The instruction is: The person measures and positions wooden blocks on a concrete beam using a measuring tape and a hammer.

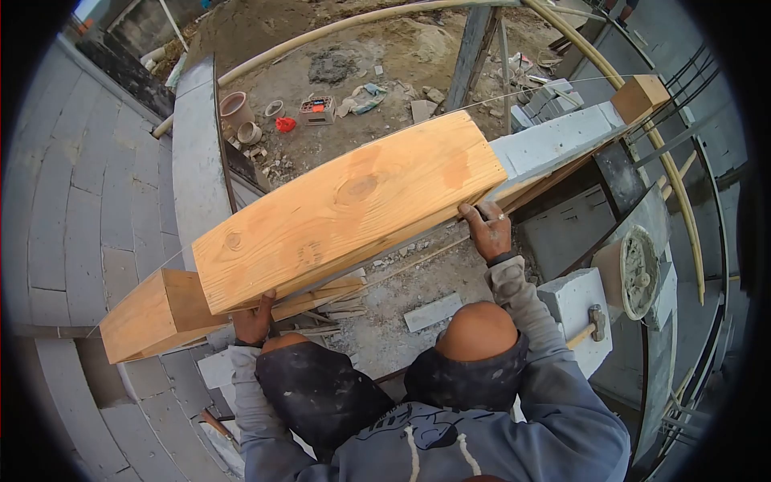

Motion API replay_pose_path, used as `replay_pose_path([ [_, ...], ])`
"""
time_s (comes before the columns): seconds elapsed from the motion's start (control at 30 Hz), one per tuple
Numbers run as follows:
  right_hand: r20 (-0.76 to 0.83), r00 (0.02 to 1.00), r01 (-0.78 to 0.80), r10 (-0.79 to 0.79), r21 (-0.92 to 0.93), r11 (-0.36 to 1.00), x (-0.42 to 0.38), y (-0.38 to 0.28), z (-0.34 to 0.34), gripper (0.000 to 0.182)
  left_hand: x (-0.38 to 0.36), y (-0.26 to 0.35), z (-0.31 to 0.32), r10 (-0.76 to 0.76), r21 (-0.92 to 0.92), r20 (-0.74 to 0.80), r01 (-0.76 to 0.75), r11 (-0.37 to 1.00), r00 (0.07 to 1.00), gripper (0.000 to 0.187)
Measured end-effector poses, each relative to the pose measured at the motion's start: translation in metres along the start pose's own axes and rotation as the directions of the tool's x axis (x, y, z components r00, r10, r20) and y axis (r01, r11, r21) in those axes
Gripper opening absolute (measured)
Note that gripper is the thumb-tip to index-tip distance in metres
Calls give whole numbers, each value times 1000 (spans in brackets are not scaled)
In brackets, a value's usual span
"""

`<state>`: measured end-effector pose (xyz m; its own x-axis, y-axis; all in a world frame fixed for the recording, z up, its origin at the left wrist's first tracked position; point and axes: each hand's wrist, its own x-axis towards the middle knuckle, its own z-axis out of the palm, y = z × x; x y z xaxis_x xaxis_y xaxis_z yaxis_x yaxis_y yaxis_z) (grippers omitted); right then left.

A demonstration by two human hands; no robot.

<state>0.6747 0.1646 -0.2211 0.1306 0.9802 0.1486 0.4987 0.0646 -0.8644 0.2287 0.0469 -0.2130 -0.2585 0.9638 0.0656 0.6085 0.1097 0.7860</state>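
A long, broad wooden board (353,197) with knots in its grain lies slanting in front of me, its far end higher to the right. My left hand (253,323) is closed on its near lower edge at the left end, fingers partly hidden beneath. At the right end, my right hand (489,233) grips the near edge, with a ring on one finger. Beside the board's left end sits a wooden block (152,317), and a grey block course (558,145) adjoins its right end. Another wooden block (640,98) stands farther right.
A thin string passes along the board. To the right are a mortar bucket (634,273) and a hammer (594,324) on a white block (574,297). Block walls (80,201) rise at left. Buckets (235,109) and rubble lie on the ground below, beyond a curved pole (321,34).
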Motion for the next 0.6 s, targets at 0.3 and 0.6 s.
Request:
replay_pose_path([
  [0.3, -14, 1000, 20, -20, -46, 999, 0, -1, -1, 35, -1, 5, 4, 7, -72, -28, -9, 997, 1000, 34],
  [0.6, -45, 998, 37, -41, -80, 996, -1, 7, 4, 36, 0, 9, 3, 43, -59, -4, -43, 997, 999, 42],
])
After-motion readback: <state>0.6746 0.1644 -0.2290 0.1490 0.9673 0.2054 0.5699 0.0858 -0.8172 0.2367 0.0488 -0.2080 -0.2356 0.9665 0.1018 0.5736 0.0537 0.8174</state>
